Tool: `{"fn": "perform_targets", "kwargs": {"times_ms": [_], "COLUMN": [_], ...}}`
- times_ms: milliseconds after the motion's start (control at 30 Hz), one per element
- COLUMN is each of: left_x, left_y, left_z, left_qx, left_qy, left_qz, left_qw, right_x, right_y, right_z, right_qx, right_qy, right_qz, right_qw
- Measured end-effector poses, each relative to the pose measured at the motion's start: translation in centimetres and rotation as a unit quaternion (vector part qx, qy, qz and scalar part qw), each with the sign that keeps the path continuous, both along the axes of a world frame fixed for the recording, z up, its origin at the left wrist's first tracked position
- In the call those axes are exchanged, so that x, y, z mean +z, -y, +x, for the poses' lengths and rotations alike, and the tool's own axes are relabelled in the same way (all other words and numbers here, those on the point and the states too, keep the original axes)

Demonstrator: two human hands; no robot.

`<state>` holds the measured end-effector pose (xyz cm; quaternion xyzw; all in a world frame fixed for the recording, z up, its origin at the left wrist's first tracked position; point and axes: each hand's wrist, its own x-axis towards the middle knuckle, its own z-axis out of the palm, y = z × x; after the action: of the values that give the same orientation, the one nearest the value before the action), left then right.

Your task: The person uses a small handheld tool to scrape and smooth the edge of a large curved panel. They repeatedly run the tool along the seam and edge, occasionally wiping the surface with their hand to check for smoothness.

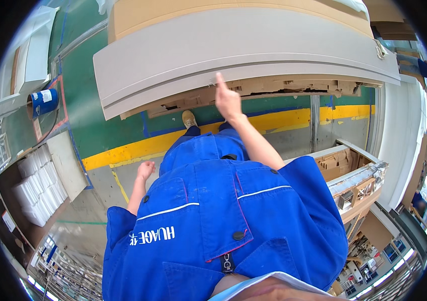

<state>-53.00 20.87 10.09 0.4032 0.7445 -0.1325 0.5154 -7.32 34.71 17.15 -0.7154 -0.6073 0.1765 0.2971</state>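
Observation:
A long light-grey panel [236,39] with a dark groove along its near edge lies across the stack before me. My right hand [229,101] reaches over that near edge, index finger extended onto the strip below the groove and the other fingers curled. Nothing shows in its grip. Just left of the fingertip, a small ragged mark [212,81] breaks the panel's edge. Down at my side hangs my left hand [146,170], its fingers loosely bent, away from the panel; no object is visible in it.
Torn cardboard [273,87] sticks out under the panel. A cord loop [380,49] lies at its right end. Behind me on the right stands a wooden frame [362,180] holding cardboard. White sheets [42,188] are stacked at left, near a blue drum [44,102]. Yellow tape [123,152] crosses the floor.

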Motion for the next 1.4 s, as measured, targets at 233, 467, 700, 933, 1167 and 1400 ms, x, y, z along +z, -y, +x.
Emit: {"fn": "perform_targets", "kwargs": {"times_ms": [233, 467, 700, 933, 1167, 1400], "left_x": [0.6, 2.3, 1.0, -0.1, 0.1, 0.5], "left_y": [-2.5, -1.4, -2.2, -3.5, -1.9, -0.9], "left_z": [1.6, 2.8, -0.2, -1.2, -3.4, -4.3], "left_qx": [0.011, -0.123, -0.042, -0.122, -0.019, -0.029], "left_qy": [0.035, -0.015, -0.004, 0.005, 0.003, 0.001], "left_qz": [0.088, 0.011, 0.065, 0.034, 0.056, 0.015], "left_qw": [0.995, 0.992, 0.997, 0.992, 0.998, 0.999], "right_x": [0.3, -0.2, -0.8, -0.1, 1.1, -0.4], "right_y": [-0.4, 0.0, 0.5, -0.8, -0.1, -1.0], "right_z": [6.6, -1.0, 5.7, -7.4, 6.4, -8.9], "right_qx": [-0.170, 0.014, -0.189, 0.003, -0.228, -0.041], "right_qy": [-0.022, 0.020, 0.018, -0.052, 0.042, -0.074], "right_qz": [-0.009, 0.007, 0.002, 0.054, 0.026, 0.047], "right_qw": [0.985, 1.000, 0.982, 0.997, 0.972, 0.995]}}
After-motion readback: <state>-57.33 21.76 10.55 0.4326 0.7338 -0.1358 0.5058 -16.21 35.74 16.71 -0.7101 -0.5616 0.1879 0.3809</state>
